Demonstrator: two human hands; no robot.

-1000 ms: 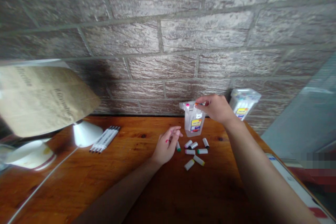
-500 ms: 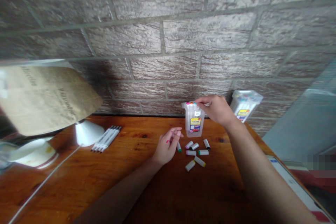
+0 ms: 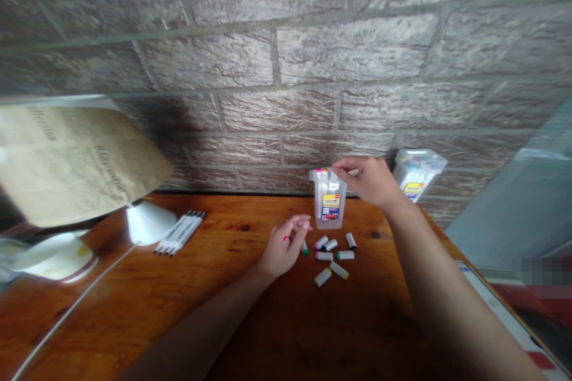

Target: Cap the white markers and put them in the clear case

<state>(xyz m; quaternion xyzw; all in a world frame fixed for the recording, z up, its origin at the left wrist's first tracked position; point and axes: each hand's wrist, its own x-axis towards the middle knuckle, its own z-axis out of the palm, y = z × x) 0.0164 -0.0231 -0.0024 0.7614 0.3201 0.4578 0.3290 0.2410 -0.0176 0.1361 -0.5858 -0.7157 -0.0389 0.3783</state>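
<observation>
Since the earlier frame, the orange-topped marker (image 3: 325,175) has been brought beside the pink-topped marker (image 3: 318,175) in the clear case (image 3: 330,214). The right hand's grip (image 3: 335,168) is closed at the case's upper edge; whether anything is pinched cannot be told. The left hand (image 3: 285,245) is rested on the worktop (image 3: 241,297), its palm hidden, so its grip cannot be told; by its fingertips a green-ended piece (image 3: 304,247) is partly covered. Short white pieces (image 3: 324,256) are scattered before the case.

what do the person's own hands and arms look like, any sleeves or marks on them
The left hand has small pinkish-red marks on its back and near the fingers. The right hand shows no clear mark. Both are bare, without gloves, and no sleeve shows on either forearm.
</observation>
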